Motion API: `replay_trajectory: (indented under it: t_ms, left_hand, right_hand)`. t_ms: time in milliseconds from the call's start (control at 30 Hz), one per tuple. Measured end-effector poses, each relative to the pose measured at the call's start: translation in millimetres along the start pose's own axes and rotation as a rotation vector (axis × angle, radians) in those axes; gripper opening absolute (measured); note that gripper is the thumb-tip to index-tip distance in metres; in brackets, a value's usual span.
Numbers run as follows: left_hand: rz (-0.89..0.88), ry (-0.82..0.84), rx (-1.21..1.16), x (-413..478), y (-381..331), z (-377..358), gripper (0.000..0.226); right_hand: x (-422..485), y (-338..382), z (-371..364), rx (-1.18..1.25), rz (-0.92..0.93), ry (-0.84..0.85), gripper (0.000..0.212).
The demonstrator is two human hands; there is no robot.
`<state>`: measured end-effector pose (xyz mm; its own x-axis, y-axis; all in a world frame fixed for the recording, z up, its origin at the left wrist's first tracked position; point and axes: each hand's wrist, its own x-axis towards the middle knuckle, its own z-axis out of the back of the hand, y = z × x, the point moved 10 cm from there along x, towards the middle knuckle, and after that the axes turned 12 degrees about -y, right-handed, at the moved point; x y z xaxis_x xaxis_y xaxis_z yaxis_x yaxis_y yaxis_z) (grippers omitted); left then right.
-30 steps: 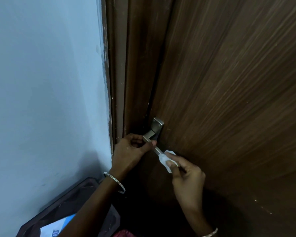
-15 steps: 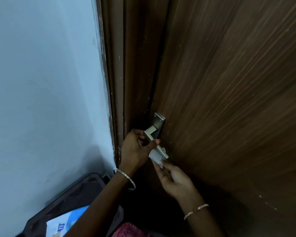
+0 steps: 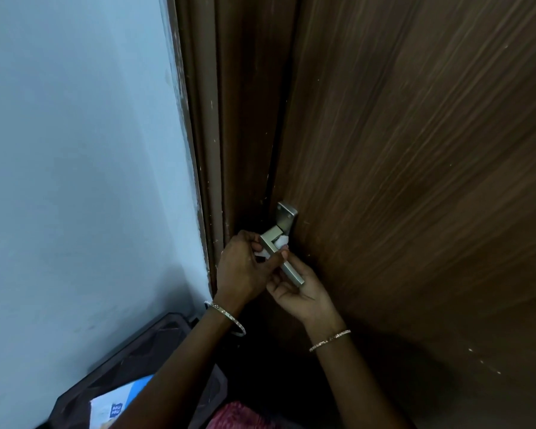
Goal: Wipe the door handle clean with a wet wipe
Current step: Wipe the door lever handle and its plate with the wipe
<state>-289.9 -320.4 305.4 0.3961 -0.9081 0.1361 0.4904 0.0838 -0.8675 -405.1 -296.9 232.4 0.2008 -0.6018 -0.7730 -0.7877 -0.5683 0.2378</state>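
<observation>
A silver lever door handle sticks out from its backplate on the brown wooden door. A white wet wipe is bunched round the lever's neck, close to the bend. My left hand grips the lever at the bend, thumb across its top, and a bit of wipe shows between its fingers. My right hand comes up from under the lever's free end, palm up, its fingers reaching up behind the bar and pinching the wipe there. How much of the wipe lies behind the lever is hidden.
A pale blue wall fills the left side and meets the dark door frame. On the floor at bottom left lies a dark bag with a blue and white packet on it. Pink cloth shows at the bottom edge.
My right hand has slid the wipe up the lever from its free end to the neck by the backplate. My left hand has stayed at the bend.
</observation>
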Motion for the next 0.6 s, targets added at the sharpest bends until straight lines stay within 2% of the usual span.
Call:
replay_trajectory:
  t_ms: [167,400,500,600]
  left_hand:
    - [-0.032,0.028,0.023,0,-3,0,0.044]
    - [-0.038,0.037,0.002,0,1,-1,0.042]
    - [-0.048,0.027,0.008,-1,1,-1,0.041]
    - [-0.049,0.020,-0.009,-1,2,0,0.040]
  right_hand:
    - [-15,14,5,-0.103,0.159,-0.152,0.031]
    - [-35,35,7,-0.283,0.439,-0.396,0.014]
    - [-43,40,-5,-0.320,0.592,-0.355,0.010]
    - [-52,46,-16,-0.314,0.730,-0.283,0.015]
